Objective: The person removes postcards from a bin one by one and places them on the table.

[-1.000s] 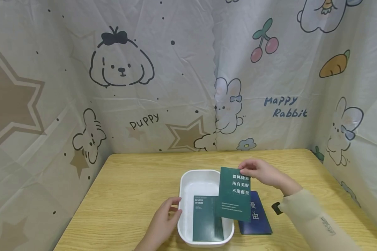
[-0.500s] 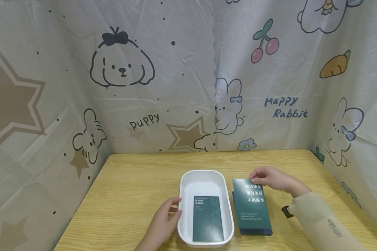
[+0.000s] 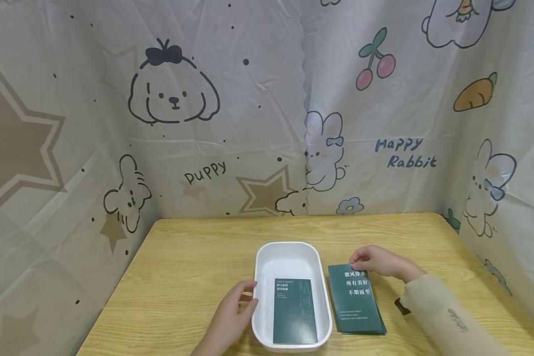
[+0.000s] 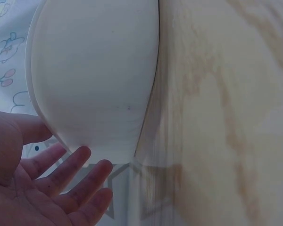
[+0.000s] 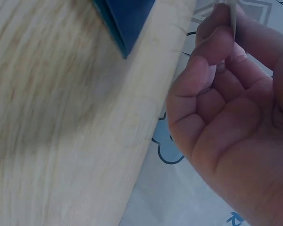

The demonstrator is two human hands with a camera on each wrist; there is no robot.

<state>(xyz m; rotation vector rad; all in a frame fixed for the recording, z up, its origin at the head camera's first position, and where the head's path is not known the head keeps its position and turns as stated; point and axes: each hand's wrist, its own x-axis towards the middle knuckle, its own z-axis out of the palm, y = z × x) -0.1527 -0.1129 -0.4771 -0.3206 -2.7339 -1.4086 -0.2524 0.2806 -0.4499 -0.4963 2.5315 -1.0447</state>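
The left hand (image 3: 231, 310), fingers spread and slightly bent, is touching the left side of the white tray (image 3: 289, 245), which is standing on the wooden table (image 3: 178, 272). A green booklet (image 3: 295, 309) is lying inside, toward the near end. Just beside the tray's right wall, a white-lettered green booklet (image 3: 355, 309) is extending toward the near side. The right hand (image 3: 380, 260) is pinching its far edge between thumb and fingers. The right wrist view is showing a blue corner (image 5: 129, 21).
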